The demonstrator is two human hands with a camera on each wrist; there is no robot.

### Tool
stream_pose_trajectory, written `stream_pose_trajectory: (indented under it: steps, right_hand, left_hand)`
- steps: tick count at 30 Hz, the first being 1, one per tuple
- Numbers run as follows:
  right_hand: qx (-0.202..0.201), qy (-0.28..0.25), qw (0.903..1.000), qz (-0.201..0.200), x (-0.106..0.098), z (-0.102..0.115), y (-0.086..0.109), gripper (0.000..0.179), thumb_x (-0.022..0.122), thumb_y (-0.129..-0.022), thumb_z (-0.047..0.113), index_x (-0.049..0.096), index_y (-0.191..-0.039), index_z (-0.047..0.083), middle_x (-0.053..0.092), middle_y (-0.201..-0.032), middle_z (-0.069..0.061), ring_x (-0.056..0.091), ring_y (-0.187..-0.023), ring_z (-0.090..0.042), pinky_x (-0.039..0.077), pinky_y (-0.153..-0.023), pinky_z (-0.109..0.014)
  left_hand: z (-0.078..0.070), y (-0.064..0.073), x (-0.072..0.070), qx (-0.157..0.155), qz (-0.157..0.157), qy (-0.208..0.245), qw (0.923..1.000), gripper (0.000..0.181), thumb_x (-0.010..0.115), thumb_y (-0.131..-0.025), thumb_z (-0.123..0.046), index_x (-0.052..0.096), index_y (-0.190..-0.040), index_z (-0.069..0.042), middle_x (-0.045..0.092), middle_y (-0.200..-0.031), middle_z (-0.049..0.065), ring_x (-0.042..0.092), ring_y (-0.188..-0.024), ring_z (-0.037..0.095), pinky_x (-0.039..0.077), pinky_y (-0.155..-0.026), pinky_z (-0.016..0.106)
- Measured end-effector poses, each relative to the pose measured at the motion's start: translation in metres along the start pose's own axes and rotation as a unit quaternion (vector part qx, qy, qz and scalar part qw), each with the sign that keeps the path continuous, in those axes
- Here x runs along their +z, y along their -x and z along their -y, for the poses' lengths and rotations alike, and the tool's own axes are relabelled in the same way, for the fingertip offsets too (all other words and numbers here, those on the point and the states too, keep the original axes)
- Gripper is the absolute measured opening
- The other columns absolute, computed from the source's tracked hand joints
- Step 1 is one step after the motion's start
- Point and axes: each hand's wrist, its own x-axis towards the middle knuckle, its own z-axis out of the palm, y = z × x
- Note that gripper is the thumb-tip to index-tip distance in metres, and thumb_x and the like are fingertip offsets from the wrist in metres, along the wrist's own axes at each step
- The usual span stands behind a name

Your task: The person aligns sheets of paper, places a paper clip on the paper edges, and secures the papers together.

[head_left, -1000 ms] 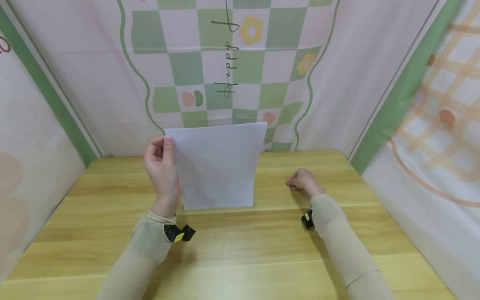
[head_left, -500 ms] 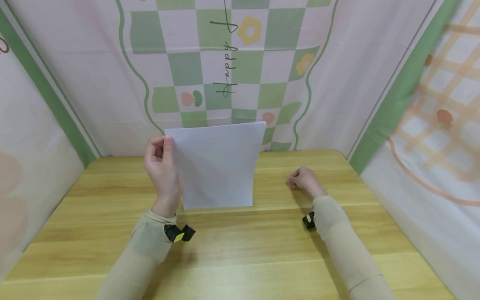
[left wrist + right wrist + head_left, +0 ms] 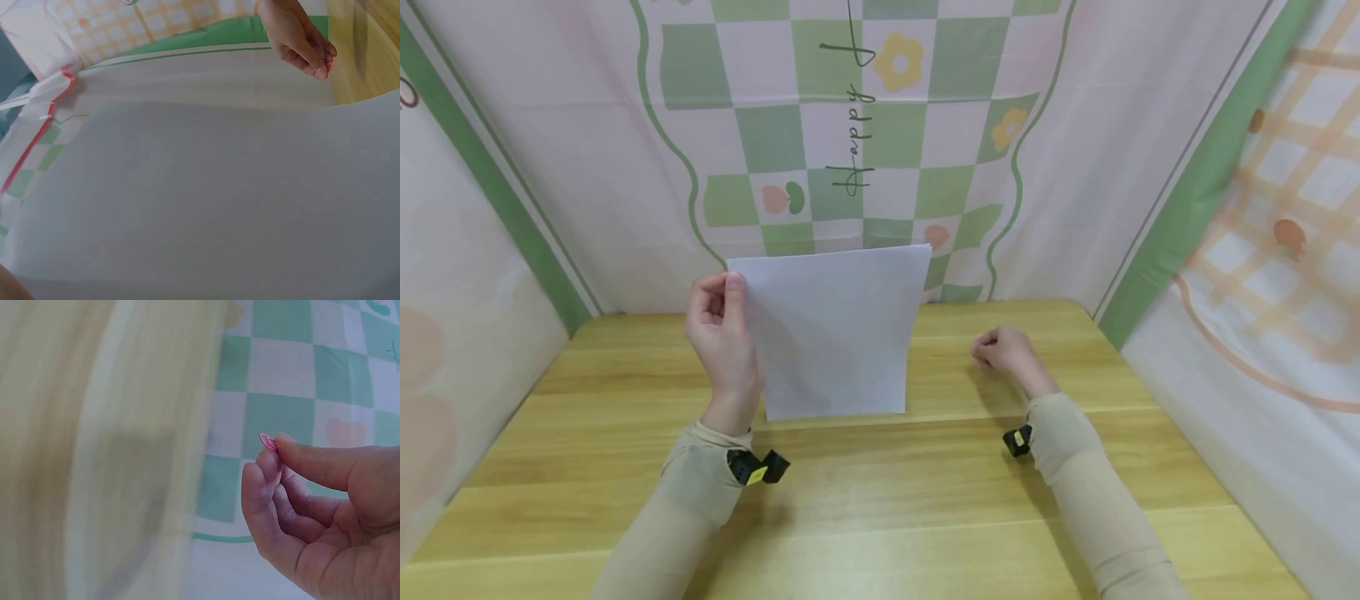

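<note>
Left grip pinches white sheet near its top-left corner, upright; one-corner hold could let it swing or bend. Right grip pinches tiny pink clip, well apart; slight fingertip contact risks dropping it.

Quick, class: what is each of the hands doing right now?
Left hand: closed, pinching a white sheet of paper.
Right hand: closed, pinching a small pink item, probably a paper clip.

Left hand and right hand pinch, fingers curled.
</note>
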Motion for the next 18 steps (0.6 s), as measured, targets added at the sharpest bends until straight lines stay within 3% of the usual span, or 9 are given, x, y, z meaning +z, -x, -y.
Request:
stream_pose_trajectory:
  steps: [6, 9, 13, 18]
  right_hand:
    - [-0.011, -0.014, 0.9998, 0.003, -0.004, 0.012, 0.005, 0.027, 0.053, -0.097, 0.018, 0.064, -0.107, -0.005, 0.068, -0.096, -0.018, 0.064, -0.080, -0.019, 0.053, -0.074, -0.031]
    - [-0.012, -0.022, 0.9997, 0.004, -0.006, 0.016, 0.007, 0.027, 0.053, -0.097, 0.018, 0.063, -0.108, -0.004, 0.067, -0.100, -0.021, 0.066, -0.084, -0.023, 0.053, -0.077, -0.034]
    - [-0.012, -0.040, 0.9991, 0.001, -0.008, 0.020, 0.009, 0.026, 0.052, -0.097, 0.017, 0.062, -0.109, -0.005, 0.066, -0.101, -0.021, 0.065, -0.093, -0.032, 0.054, -0.075, -0.031]
    - [-0.018, -0.057, 0.9982, -0.004, -0.008, 0.023, 0.011, 0.024, 0.054, -0.097, 0.018, 0.061, -0.107, -0.004, 0.066, -0.097, -0.016, 0.065, -0.094, -0.032, 0.054, -0.072, -0.026]
  left_hand:
    - [0.000, 0.000, 0.000, -0.001, -0.002, 0.004, 1.0000, 0.006, 0.065, -0.089, -0.014, 0.061, -0.084, -0.013, 0.054, -0.082, 0.002, 0.049, -0.078, 0.014, 0.040, -0.071, 0.021]
    - [0.000, 0.000, 0.000, -0.001, -0.002, 0.004, 1.0000, 0.006, 0.064, -0.090, -0.013, 0.061, -0.084, -0.014, 0.053, -0.083, 0.002, 0.048, -0.078, 0.014, 0.040, -0.071, 0.021]
    - [0.000, 0.000, 0.000, -0.002, -0.001, 0.000, 1.0000, 0.006, 0.064, -0.090, -0.014, 0.061, -0.085, -0.014, 0.054, -0.083, 0.002, 0.048, -0.078, 0.014, 0.040, -0.071, 0.021]
    - [0.001, 0.000, 0.000, -0.003, -0.002, -0.002, 1.0000, 0.006, 0.064, -0.090, -0.014, 0.061, -0.084, -0.015, 0.054, -0.083, 0.001, 0.049, -0.078, 0.014, 0.040, -0.071, 0.021]
